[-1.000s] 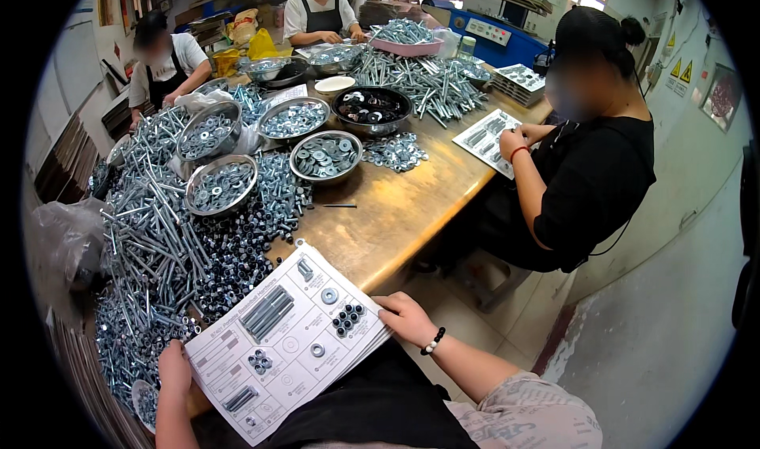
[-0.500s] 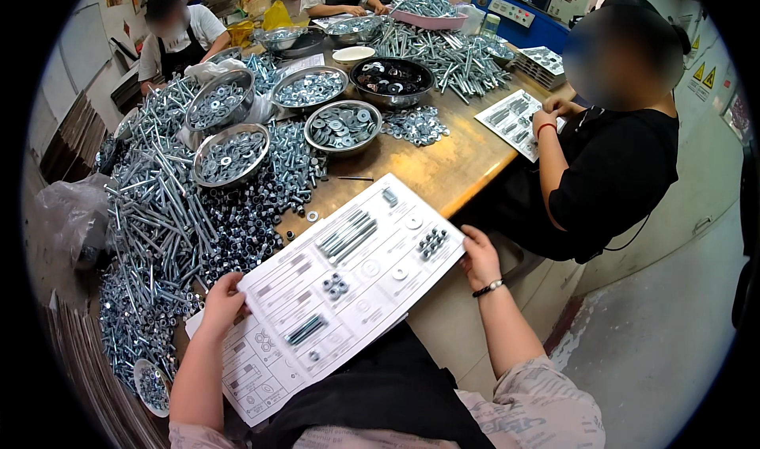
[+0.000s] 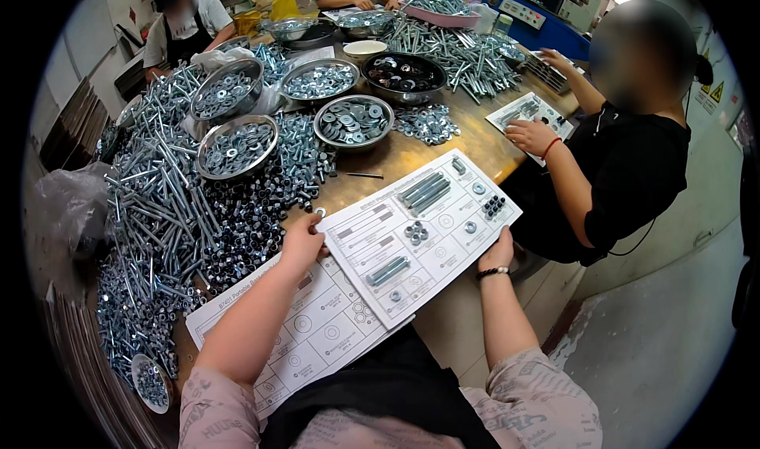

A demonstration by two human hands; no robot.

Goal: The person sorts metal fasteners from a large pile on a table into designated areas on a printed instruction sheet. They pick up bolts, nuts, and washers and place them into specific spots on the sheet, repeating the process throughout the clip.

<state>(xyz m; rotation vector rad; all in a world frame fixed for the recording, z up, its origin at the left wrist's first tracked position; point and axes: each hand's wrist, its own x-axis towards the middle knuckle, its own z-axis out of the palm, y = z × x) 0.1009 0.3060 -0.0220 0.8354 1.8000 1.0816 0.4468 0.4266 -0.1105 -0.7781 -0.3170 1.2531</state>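
I hold a white printed card (image 3: 419, 279), tilted, between my hands above the table's near edge. My left hand (image 3: 302, 243) grips its left edge; my right hand (image 3: 497, 251) grips the lower right edge, thumb on top. On the card lie long bolts (image 3: 424, 193), shorter bolts (image 3: 388, 271), a cluster of lock nuts (image 3: 416, 232), small dark-topped nuts (image 3: 493, 206), washers (image 3: 478, 189) and a short cylindrical piece (image 3: 458, 165). They look stuck to it; a film cannot be made out. Underneath, a second printed sheet (image 3: 317, 314) shows outlines and no hardware on its visible part.
Loose bolts (image 3: 158, 204) and lock nuts (image 3: 245, 239) heap up on the left. Bowls of washers (image 3: 354, 122) stand farther back. At right, a co-worker (image 3: 625, 156) in black has one hand on another hardware card (image 3: 518, 110), the other near stacked cards (image 3: 550, 73). Two people sit across.
Both hands have moved the card up and rightward, uncovering more of the sheet below. The co-worker at right has stretched one hand out to the stacked cards.
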